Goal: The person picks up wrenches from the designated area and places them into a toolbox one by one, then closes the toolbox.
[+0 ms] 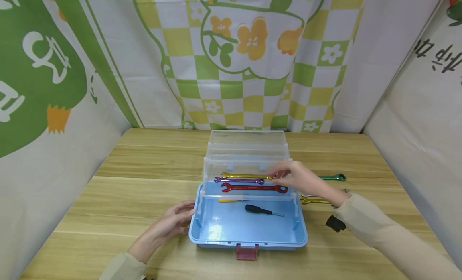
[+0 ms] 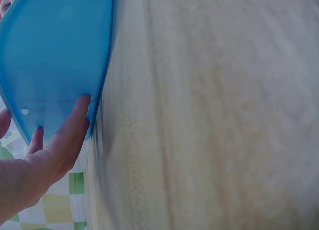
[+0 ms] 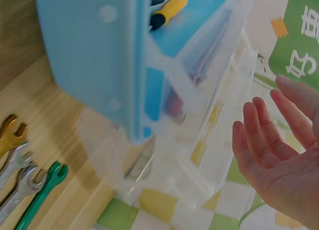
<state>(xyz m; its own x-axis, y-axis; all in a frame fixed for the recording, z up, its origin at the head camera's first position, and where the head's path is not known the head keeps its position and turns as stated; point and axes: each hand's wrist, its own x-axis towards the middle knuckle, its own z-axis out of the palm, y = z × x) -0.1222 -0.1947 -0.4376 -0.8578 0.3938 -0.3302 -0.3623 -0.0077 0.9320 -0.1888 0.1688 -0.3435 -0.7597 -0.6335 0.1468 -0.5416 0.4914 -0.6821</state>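
While L hand [image 1: 173, 221] touches the blue box [image 1: 216, 245] w/ loose fingers, R hand [image 1: 296, 179] is empty, fingers apart, near the clear tray [image 1: 249, 197]. Red wrench [image 1: 254, 187], purple wrench [image 1: 240, 180] & gold wrench [image 1: 245, 176] lie in it.

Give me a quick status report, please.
Left hand touching light-blue plastic toolbox. Right hand, empty, near gold metal wrench. Black-handled screwdriver inside. No obstruction visible.

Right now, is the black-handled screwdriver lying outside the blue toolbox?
No, the black-handled screwdriver lies inside the blue toolbox, on its floor.
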